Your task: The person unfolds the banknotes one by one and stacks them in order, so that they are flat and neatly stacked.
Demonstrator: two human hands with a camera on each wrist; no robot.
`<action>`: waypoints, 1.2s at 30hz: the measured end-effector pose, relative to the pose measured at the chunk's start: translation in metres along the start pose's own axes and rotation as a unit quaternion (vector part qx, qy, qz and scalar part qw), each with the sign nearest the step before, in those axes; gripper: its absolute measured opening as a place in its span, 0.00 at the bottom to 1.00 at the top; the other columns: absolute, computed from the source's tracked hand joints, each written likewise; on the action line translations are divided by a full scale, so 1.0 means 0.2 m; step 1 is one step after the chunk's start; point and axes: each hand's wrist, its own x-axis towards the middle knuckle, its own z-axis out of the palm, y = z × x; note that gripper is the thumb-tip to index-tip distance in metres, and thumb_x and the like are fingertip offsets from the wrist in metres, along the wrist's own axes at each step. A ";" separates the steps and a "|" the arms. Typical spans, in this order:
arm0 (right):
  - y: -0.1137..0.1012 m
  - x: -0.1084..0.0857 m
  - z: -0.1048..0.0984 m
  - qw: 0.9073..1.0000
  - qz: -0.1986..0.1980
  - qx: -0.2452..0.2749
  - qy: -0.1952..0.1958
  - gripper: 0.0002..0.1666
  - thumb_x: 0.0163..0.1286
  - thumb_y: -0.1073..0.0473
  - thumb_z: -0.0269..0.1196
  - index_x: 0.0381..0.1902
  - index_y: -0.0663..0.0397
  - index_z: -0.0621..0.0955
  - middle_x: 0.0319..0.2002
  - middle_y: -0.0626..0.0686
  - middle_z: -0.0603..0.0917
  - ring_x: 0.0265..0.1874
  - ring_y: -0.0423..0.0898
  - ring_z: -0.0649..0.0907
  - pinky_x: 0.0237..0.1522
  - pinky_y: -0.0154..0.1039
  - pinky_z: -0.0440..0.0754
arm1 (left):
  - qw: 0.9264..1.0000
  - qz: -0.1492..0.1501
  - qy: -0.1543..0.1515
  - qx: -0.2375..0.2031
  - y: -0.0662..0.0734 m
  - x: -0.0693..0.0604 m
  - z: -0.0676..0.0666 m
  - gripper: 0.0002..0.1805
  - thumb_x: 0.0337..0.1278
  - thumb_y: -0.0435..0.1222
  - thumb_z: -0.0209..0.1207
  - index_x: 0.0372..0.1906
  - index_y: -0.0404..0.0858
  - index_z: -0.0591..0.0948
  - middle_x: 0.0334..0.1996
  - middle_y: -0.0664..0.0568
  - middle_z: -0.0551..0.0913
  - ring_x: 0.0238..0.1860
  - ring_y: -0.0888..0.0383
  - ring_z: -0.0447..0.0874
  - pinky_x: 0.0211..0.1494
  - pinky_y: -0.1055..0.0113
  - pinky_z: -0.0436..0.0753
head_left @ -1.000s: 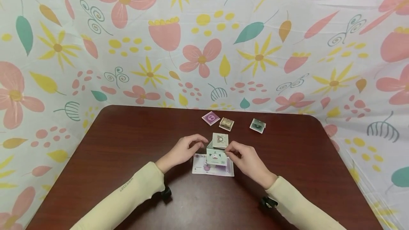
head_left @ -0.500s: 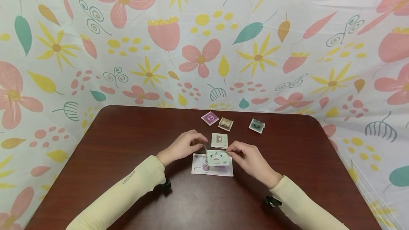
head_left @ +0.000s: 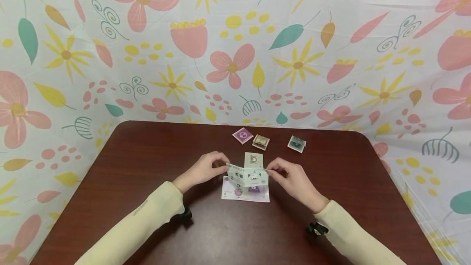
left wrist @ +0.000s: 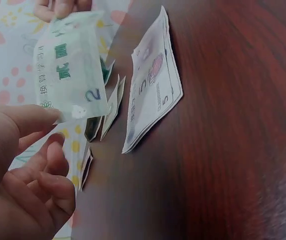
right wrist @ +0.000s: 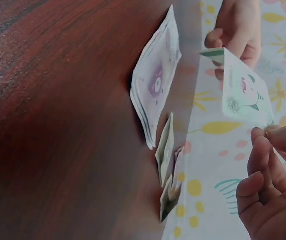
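A pale green note [head_left: 256, 177], marked 2 in the left wrist view [left wrist: 75, 70], is held up with a crease down its middle. My left hand [head_left: 203, 171] pinches its left edge between thumb and fingers. At its upper right corner, my right hand [head_left: 296, 181] pinches it; the right wrist view shows these fingertips on the note [right wrist: 247, 92]. Below the held note lie purple notes [head_left: 229, 194] marked 5, stacked flat on the table. Just behind is a folded pale note [head_left: 254, 159], its lower part partly hidden.
Toward the back of the brown table [head_left: 165, 146] lie a folded purple note [head_left: 243, 135], a folded tan note [head_left: 261, 141] and, further right, a folded dark green note [head_left: 296, 144]. A flower-patterned cloth [head_left: 232, 11] hangs behind the table.
The green note, folded over before, is now spread wider, its left half showing. My left hand has drawn left with that edge, and my right hand has shifted slightly right.
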 end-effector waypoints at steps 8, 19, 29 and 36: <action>0.02 -0.02 0.03 0.999 0.049 0.024 0.000 0.10 0.72 0.69 0.66 0.42 0.48 0.80 0.28 0.53 0.86 0.24 0.42 0.80 0.26 0.35 0.76 | 0.996 -0.047 -0.003 -0.070 0.01 -0.06 0.06 0.02 0.73 0.31 0.60 0.44 0.37 0.81 0.32 0.41 0.85 0.20 0.53 0.77 0.24 0.65 0.80; 0.04 -0.05 0.08 0.998 0.054 0.014 0.030 0.13 0.69 0.72 0.67 0.45 0.50 0.79 0.30 0.46 0.87 0.25 0.39 0.82 0.27 0.34 0.78 | 0.995 -0.060 0.042 -0.062 0.03 -0.09 0.11 0.02 0.73 0.31 0.60 0.43 0.37 0.82 0.32 0.46 0.85 0.22 0.63 0.75 0.25 0.70 0.74; 0.03 -0.05 0.09 0.998 0.054 -0.022 0.023 0.10 0.68 0.69 0.71 0.41 0.49 0.85 0.33 0.44 0.88 0.32 0.38 0.82 0.35 0.37 0.81 | 0.995 -0.047 0.079 -0.039 0.04 -0.08 0.11 0.10 0.69 0.32 0.64 0.49 0.39 0.75 0.31 0.54 0.88 0.24 0.64 0.74 0.31 0.69 0.74; 0.04 -0.05 0.11 0.997 0.079 -0.018 -0.007 0.10 0.68 0.68 0.71 0.40 0.47 0.85 0.31 0.40 0.87 0.31 0.36 0.82 0.34 0.34 0.79 | 0.997 -0.040 0.062 0.005 0.04 -0.10 0.11 0.02 0.68 0.33 0.65 0.42 0.40 0.85 0.33 0.54 0.87 0.24 0.65 0.75 0.30 0.70 0.76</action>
